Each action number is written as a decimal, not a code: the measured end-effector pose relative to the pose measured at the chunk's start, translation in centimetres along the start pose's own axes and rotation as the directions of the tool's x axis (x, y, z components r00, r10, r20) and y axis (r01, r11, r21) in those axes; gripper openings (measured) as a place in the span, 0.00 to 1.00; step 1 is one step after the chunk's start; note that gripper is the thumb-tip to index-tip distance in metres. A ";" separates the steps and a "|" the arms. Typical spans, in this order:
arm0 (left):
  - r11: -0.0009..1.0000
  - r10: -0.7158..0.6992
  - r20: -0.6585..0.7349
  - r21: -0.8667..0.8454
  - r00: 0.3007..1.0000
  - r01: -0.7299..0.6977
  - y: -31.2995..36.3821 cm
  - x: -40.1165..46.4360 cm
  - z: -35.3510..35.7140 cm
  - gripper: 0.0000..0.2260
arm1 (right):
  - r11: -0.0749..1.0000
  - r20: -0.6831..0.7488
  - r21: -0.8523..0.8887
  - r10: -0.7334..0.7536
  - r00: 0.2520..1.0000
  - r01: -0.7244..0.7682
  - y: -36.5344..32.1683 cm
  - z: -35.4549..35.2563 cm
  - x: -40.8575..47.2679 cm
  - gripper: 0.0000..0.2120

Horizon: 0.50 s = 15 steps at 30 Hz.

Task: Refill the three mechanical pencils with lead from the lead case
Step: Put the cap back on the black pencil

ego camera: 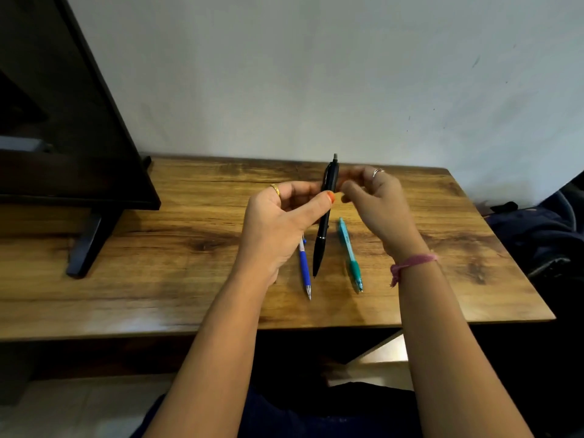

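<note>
My left hand (281, 213) holds a black mechanical pencil (322, 241) upright above the wooden table (158, 263), tip pointing down, grey cap end at the top. My right hand (376, 200) is curled against the pencil's upper barrel from the right side. A blue and white pencil (305, 270) lies on the table below my left hand. A teal pencil (350, 256) lies to the right of the black one. No lead case is visible; my hands may hide it.
A dark monitor (63, 121) on a black stand (85, 245) fills the table's left side. A dark bag (537, 232) sits beyond the table's right edge. A pale wall rises behind the table.
</note>
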<state>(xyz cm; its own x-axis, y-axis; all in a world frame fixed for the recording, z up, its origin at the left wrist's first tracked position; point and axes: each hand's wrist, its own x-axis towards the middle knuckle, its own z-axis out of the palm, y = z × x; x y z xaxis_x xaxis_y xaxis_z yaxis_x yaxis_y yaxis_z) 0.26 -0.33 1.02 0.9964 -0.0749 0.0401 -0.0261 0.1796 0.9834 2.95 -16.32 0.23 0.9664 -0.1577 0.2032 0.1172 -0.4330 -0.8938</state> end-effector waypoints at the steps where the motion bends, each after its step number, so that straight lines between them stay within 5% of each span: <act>1: 1.000 -0.002 -0.006 -0.002 1.000 0.002 -0.1 0.1 -0.1 0.05 | 0.975 0.021 -0.220 -0.009 1.000 0.013 0.5 0.2 0.1 0.08; 3: 1.000 -0.004 -0.018 -0.005 1.000 0.004 -0.1 0.2 -0.4 0.05 | 0.821 0.082 -0.568 -0.012 0.997 0.056 1.2 0.7 0.1 0.08; 5: 1.000 -0.010 -0.021 -0.027 1.000 0.009 -0.1 0.3 -0.7 0.05 | 0.687 0.114 -0.721 -0.007 0.993 0.088 1.8 1.2 0.1 0.09; 15: 0.999 -0.025 -0.018 -0.042 1.000 0.024 -0.1 0.4 -1.1 0.05 | 0.477 0.133 -0.866 -0.067 0.989 0.149 2.9 3.7 0.1 0.10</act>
<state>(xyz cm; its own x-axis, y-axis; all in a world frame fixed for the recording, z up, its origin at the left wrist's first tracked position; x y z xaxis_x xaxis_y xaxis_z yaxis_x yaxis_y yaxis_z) 0.78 0.75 0.77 0.9980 -0.0613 0.0122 0.0015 0.2183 0.9759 4.24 -14.28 -3.79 0.9783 -0.0088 0.2072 0.0015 -0.9988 -0.0494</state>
